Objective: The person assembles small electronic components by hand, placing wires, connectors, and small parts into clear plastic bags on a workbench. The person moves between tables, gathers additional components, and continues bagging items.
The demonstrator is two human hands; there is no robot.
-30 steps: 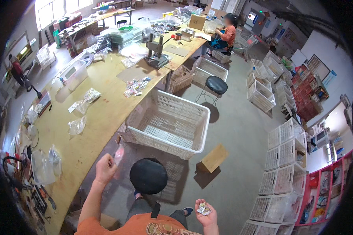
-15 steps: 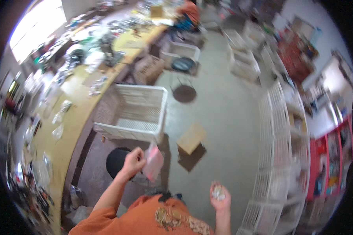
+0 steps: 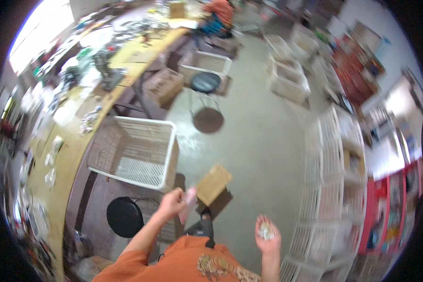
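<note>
My left hand point(image 3: 172, 203) is closed on a thin pinkish plastic bag point(image 3: 188, 206), which hangs from the fingers above the floor near a cardboard box point(image 3: 213, 184). Palm up and cupped, my right hand point(image 3: 271, 243) carries several small whitish pieces point(image 3: 266, 231); they are too small and blurred to name. Both hands are held out in front of my orange shirt, well apart from each other.
A big white plastic crate point(image 3: 143, 171) and a black round stool point(image 3: 125, 216) stand at the left, beside a long cluttered worktable point(image 3: 75, 157). Another stool point(image 3: 205, 82) is farther ahead. White crates point(image 3: 315, 202) line the right. A person point(image 3: 218, 14) is at the far table.
The floor crate, stools and box have shifted left and nearer in the picture as I move. The plastic bag has swung edge-on. Both hands keep what they hold.
</note>
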